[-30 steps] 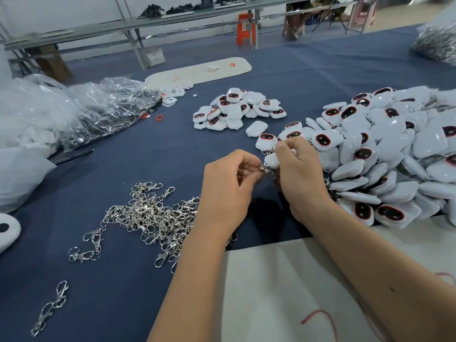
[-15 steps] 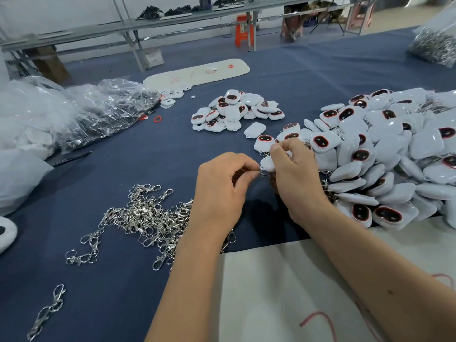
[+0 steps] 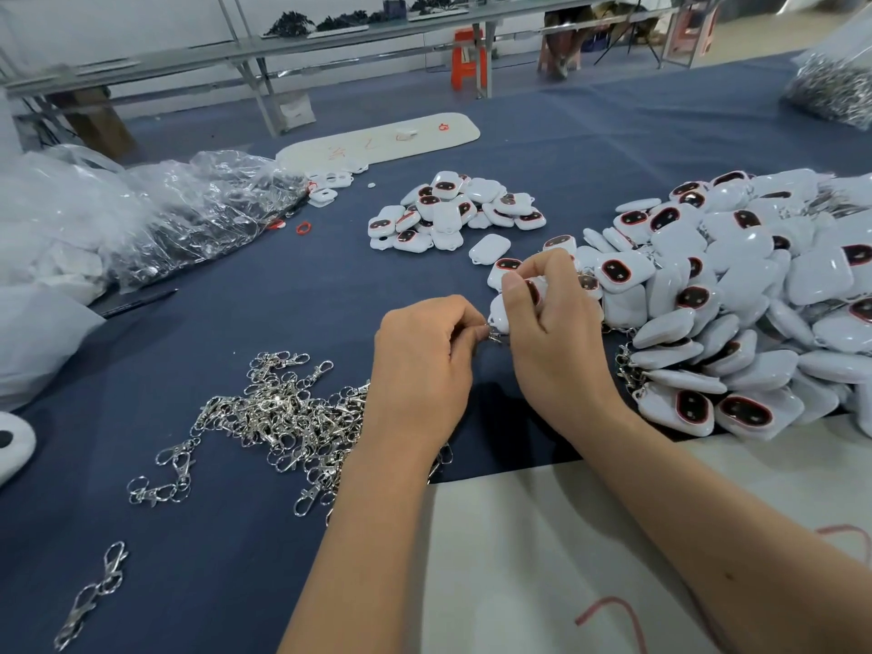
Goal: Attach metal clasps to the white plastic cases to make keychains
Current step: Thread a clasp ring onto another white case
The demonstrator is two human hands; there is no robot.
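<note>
hands shifted rightward | case in right fingers | clasp in left

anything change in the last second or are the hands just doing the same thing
Little changed. The left hand still pinches a metal clasp and the right hand still grips a white case; the two stay pressed together over the blue cloth. The right hand's fingers have shifted slightly up on the case. The loose clasp pile and the heaps of cases lie as before.
</note>
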